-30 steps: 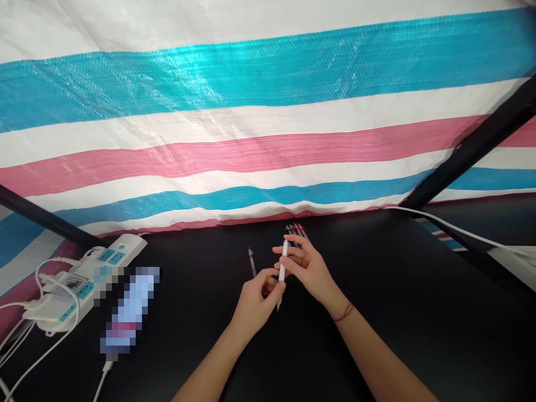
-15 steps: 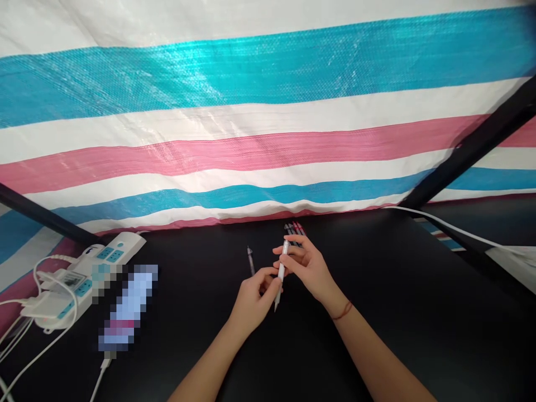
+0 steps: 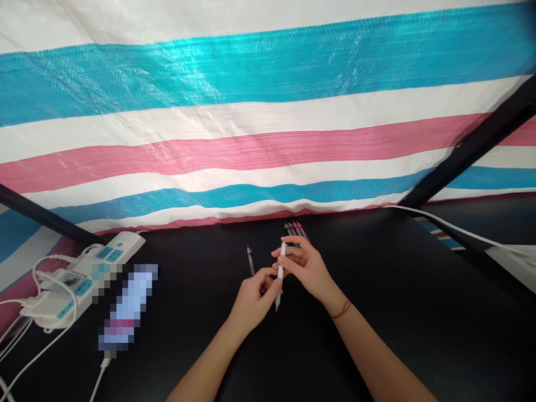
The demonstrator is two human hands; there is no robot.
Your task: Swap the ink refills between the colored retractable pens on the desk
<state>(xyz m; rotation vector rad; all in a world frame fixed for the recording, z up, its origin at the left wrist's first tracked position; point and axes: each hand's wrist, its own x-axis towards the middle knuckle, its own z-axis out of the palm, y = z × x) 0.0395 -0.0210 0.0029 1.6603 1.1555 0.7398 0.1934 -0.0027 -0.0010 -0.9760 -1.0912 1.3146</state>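
Observation:
A white pen (image 3: 280, 269) is held between both my hands above the black table, its pointed tip down toward me. My left hand (image 3: 254, 296) pinches its lower part with thumb and fingers. Around the upper part close the thumb and fingers of my right hand (image 3: 307, 265), with the index finger over the top end. A clear pen or refill (image 3: 250, 261) lies on the table just beyond my left hand, its near end hidden behind the fingers. Several pens (image 3: 298, 228), some red and some dark, lie side by side beyond my right hand, which partly covers them.
A white power strip (image 3: 90, 279) with plugs and cables lies at the left. Beside it is a blurred-out phone (image 3: 129, 307) on a white cable. Striped sheeting (image 3: 251, 148) hangs behind the table (image 3: 397, 301). A black bar (image 3: 469, 148) slants up at the right.
The pen has turned slightly more upright, its top end shifting a little to the left. Both hands keep their grip in almost the same place.

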